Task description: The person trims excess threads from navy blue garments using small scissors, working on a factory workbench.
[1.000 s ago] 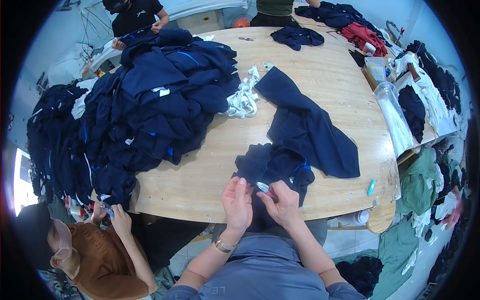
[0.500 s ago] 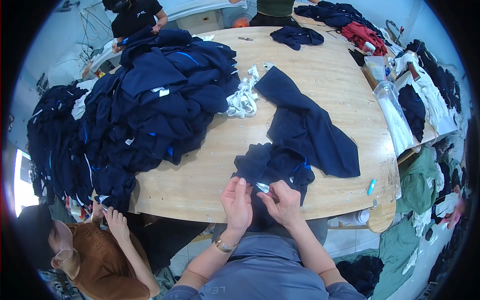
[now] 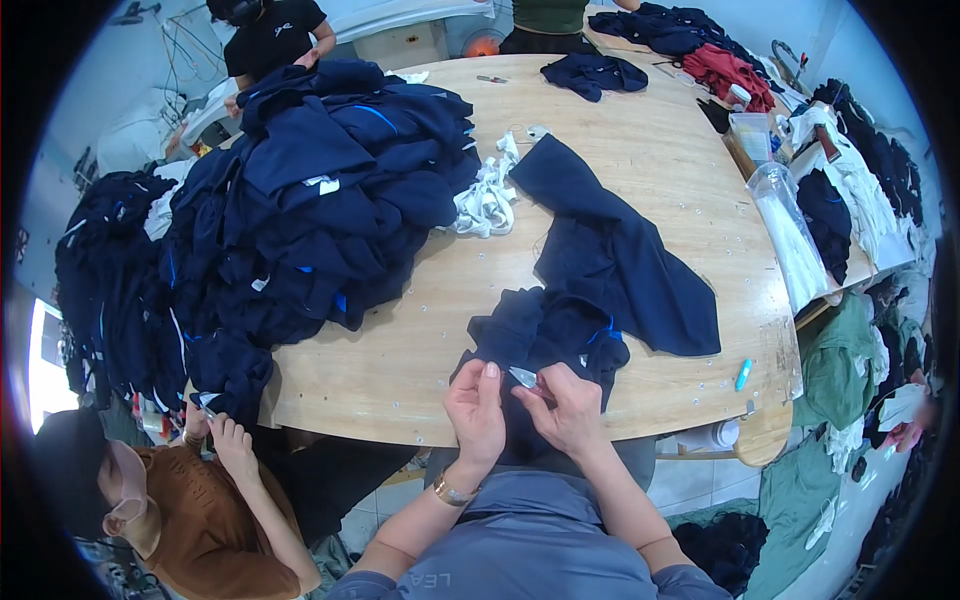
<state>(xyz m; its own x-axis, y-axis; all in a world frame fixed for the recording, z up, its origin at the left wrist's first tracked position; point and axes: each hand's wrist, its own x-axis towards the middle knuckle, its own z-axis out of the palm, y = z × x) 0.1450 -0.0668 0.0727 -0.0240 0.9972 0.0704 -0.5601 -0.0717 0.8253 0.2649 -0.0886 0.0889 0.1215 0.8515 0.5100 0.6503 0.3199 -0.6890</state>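
A dark navy garment (image 3: 630,260) lies across the table's front half, its near end under my hands. My left hand (image 3: 477,408) pinches the garment's near edge between thumb and fingers. Closed around small metal snips (image 3: 524,377) is my right hand (image 3: 563,402), just right of the left one. The snips' blades point left, toward the pinched cloth. Blue trim (image 3: 604,330) shows on the garment beyond my right hand.
A big heap of navy garments (image 3: 320,190) fills the table's left side, beside white strips (image 3: 487,200). A light-blue object (image 3: 743,374) lies near the right edge. A person in brown (image 3: 215,520) works at front left; others stand across the table.
My hands stay at the garment's near edge, with the left shifted very slightly. The snips have turned a little in my right hand. Across the table, a person's hands have moved.
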